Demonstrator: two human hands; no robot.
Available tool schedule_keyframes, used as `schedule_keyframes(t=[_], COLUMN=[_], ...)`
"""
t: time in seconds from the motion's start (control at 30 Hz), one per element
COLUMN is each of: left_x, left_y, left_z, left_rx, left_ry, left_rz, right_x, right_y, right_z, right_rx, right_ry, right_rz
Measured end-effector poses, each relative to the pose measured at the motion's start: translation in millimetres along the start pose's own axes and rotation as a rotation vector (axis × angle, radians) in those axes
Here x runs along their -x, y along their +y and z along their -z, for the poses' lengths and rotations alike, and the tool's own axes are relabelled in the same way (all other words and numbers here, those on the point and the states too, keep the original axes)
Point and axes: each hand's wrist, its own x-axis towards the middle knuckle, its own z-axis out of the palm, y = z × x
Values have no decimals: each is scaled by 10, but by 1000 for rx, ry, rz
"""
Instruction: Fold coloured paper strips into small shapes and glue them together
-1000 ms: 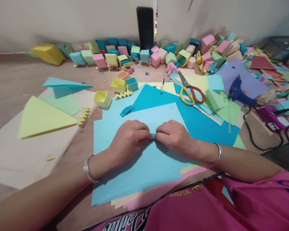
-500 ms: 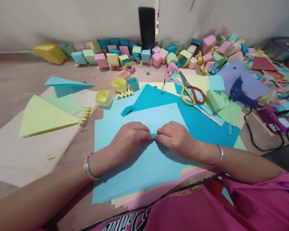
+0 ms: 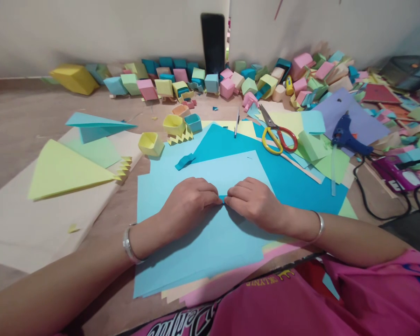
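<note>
A small strip of darker blue paper (image 3: 222, 199) is pinched between my two hands, most of it hidden by the fingers. My left hand (image 3: 192, 204) grips its left end, and my right hand (image 3: 254, 201) grips the other end, fingertips almost meeting. Both hands are low over a stack of light blue paper sheets (image 3: 196, 261). Beyond them lies a large darker blue sheet (image 3: 301, 186), partly under the light one. A curled darker blue paper piece (image 3: 185, 161) rests past my left hand.
Scissors (image 3: 279, 135), a pen (image 3: 237, 122) and a glue gun (image 3: 348, 135) lie beyond my right hand. Small paper boxes (image 3: 151, 144) stand at upper left of the sheets. A folded yellow paper (image 3: 66, 175) lies left. A phone (image 3: 213, 44) leans on the wall behind paper cubes (image 3: 147, 88).
Both hands hold nearly the same place and keep their pinch on the paper strip. The view has shifted very slightly; nothing else visibly moved.
</note>
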Motion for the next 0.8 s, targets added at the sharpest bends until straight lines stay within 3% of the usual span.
schedule_keyframes(t=[0.2,0.33,0.43,0.53,0.67,0.8], left_x=[5,-25,-37,-31,2,8], left_y=[29,34,4,-32,-83,-156], left_z=[39,70,57,32,10,15], left_rx=[139,197,113,-16,-135,-226], left_ry=[38,76,155,186,199,228], left_rz=[250,329,364,341,221,127], right_x=[13,24,13,-12,-63,-113], right_y=[15,59,96,114,139,222], right_z=[22,6,13,18,-21,-60], right_rx=[35,39,61,101,138,161], right_ry=[63,98,94,122,112,231], right_rz=[-86,-159,-211,-219,-121,-18])
